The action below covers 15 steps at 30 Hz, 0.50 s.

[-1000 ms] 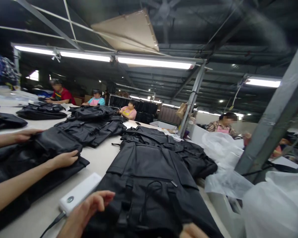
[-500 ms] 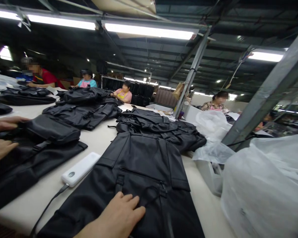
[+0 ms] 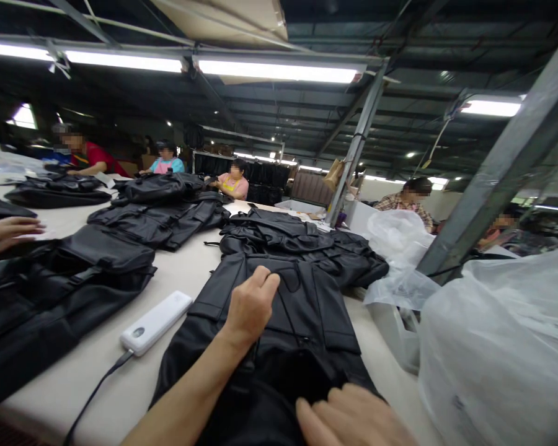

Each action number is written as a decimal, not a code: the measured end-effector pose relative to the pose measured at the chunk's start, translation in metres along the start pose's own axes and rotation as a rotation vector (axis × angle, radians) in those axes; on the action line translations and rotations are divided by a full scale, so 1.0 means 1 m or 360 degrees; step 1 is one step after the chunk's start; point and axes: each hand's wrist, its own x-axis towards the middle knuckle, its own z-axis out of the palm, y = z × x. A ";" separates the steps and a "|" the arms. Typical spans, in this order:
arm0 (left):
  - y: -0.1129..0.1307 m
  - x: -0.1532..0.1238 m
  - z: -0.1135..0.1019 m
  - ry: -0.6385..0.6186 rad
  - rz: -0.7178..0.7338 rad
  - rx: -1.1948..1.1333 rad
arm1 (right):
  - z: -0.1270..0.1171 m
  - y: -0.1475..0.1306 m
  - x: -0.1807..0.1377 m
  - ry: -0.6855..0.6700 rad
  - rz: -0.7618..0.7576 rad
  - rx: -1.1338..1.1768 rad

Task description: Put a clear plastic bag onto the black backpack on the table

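Half a second ago only the left hand (image 3: 251,303) lay flat low on the black leather-look garment with flap pockets (image 3: 302,322); now it has slid up toward the garment's far end, fingers curled loosely with the thumb raised, pressing on the cloth near its upper edge, and the right hand (image 3: 353,418) has come into view at the bottom edge, resting palm down with fingers together on the near part of the same garment. Neither hand seems to pinch anything, though the left fingertips are hidden, so a grip on a fold cannot be ruled out. The garment lies flat on the pale tabletop (image 3: 186,272), straight ahead of the person. Just left of it lies one white oblong power bank (image 3: 155,322) with a dark cable running off toward the near edge; it has not moved. Beyond the garment sits a second black heap of garments (image 3: 302,244), and further left a third black pile (image 3: 162,217); a fourth dark garment (image 3: 60,285) lies at the left, near a co-worker's hand (image 3: 7,235) that has drawn back from it. At the right are crumpled clear plastic bags (image 3: 502,347). Five seated people show at the far benches.
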 end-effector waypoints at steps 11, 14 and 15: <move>0.010 0.027 -0.001 -0.0223 0.0220 -0.0378 | 0.038 0.027 -0.015 -0.0414 0.0304 0.0084; 0.030 -0.003 -0.035 -0.0650 0.0716 -0.0583 | 0.025 0.022 -0.010 -0.0805 0.0486 0.0495; 0.036 -0.013 -0.041 -0.0799 0.0788 -0.0590 | 0.021 0.026 -0.004 -0.0877 0.0578 0.0657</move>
